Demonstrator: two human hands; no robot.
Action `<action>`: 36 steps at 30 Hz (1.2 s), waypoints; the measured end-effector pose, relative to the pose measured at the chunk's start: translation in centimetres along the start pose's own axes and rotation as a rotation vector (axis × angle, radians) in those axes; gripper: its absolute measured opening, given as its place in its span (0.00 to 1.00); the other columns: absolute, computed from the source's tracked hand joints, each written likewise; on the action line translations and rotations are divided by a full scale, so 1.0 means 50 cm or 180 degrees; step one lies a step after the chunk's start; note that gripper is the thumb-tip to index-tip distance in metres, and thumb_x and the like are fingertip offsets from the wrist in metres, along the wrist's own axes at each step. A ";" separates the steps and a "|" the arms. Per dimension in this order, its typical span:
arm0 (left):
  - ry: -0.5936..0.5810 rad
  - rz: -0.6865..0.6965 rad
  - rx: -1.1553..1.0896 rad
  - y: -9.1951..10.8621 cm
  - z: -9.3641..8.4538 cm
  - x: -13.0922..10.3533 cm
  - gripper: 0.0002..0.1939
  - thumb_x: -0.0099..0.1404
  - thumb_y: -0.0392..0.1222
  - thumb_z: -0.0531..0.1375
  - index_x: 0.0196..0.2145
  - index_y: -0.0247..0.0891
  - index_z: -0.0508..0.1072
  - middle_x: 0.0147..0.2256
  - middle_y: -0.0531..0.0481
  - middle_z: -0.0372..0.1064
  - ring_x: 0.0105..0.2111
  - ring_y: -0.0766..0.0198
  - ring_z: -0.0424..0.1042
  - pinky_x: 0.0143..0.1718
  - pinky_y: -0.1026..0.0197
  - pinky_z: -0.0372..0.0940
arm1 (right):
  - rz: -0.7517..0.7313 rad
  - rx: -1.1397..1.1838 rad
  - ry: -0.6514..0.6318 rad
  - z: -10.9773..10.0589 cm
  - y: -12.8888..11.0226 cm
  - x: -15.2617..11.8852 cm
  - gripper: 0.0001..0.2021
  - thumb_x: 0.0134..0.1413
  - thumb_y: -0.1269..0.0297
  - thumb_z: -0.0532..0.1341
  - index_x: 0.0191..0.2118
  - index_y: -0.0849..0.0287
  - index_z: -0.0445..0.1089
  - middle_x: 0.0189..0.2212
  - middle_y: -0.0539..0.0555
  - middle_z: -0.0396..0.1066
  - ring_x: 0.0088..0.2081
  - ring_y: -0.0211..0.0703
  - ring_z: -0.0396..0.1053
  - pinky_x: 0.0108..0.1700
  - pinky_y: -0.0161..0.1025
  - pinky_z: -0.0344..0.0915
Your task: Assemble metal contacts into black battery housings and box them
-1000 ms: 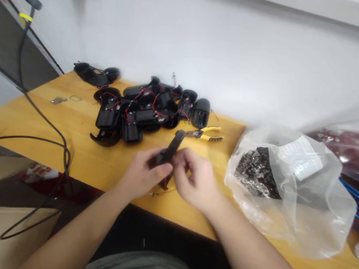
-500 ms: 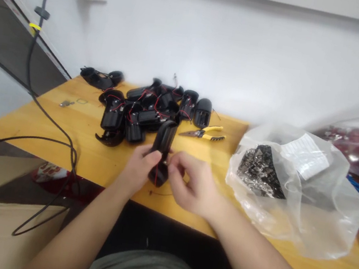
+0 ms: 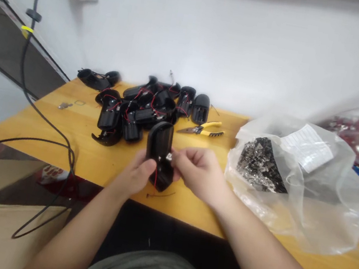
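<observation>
Got my left hand (image 3: pixel 136 174) clamped on the case (image 3: pixel 161 146), left of the pliers (image 3: pixel 198 130) and nearer me, long axis running roughly away from me. Right hand (image 3: pixel 200 171)'s on its pliers side, pinching what looks like a tiny clip (image 3: pixel 169 156).

Left hand (image 3: pixel 135 174) has most fingers hidden behind black case (image 3: pixel 161 138), shiny bit (image 3: pixel 169 156) by right hand (image 3: pixel 200 175) too blurred to identify, paper (image 3: pixel 308 148) unreadable, cardboard box (image 3: pixel 8 230) cut off bottom-left.
</observation>
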State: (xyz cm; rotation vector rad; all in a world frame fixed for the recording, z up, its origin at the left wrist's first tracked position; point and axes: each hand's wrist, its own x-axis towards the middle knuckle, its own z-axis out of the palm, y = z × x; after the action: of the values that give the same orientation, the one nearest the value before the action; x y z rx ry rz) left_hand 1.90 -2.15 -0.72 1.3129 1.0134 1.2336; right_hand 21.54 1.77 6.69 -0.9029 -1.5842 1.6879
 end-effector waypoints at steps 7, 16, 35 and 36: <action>-0.0429 0.0073 -0.0268 0.043 0.024 0.000 0.39 0.64 0.72 0.64 0.57 0.37 0.74 0.38 0.43 0.77 0.33 0.60 0.74 0.33 0.59 0.70 | -0.0024 0.0284 0.0051 0.009 0.001 -0.002 0.19 0.63 0.59 0.63 0.21 0.59 0.67 0.16 0.48 0.67 0.17 0.29 0.53 0.19 0.31 0.48; -0.0301 0.0196 -0.0224 0.032 0.019 -0.003 0.40 0.57 0.65 0.74 0.59 0.40 0.73 0.39 0.45 0.77 0.33 0.62 0.74 0.34 0.61 0.70 | -0.0097 0.0164 -0.0060 0.010 0.004 -0.009 0.16 0.62 0.58 0.63 0.24 0.59 0.66 0.20 0.50 0.71 0.22 0.32 0.64 0.25 0.30 0.59; 0.0052 0.1943 0.1329 0.029 0.023 -0.007 0.39 0.51 0.52 0.78 0.58 0.42 0.72 0.51 0.43 0.78 0.47 0.53 0.79 0.56 0.52 0.73 | -0.1028 -0.0718 -0.0368 -0.003 0.003 -0.018 0.17 0.66 0.59 0.65 0.26 0.56 0.67 0.21 0.51 0.70 0.23 0.39 0.66 0.25 0.34 0.66; 0.0056 0.1976 0.1351 0.030 0.024 -0.008 0.40 0.52 0.54 0.78 0.58 0.42 0.72 0.50 0.43 0.78 0.47 0.53 0.79 0.55 0.51 0.73 | -0.1085 -0.0752 -0.0373 -0.001 0.000 -0.018 0.16 0.66 0.60 0.65 0.26 0.56 0.67 0.21 0.51 0.69 0.22 0.39 0.66 0.25 0.35 0.67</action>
State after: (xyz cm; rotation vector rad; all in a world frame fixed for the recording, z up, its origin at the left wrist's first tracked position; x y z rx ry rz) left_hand 2.94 -2.85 0.77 2.0553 0.9400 1.5325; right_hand 22.11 1.06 6.75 -0.6077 -1.9228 1.3554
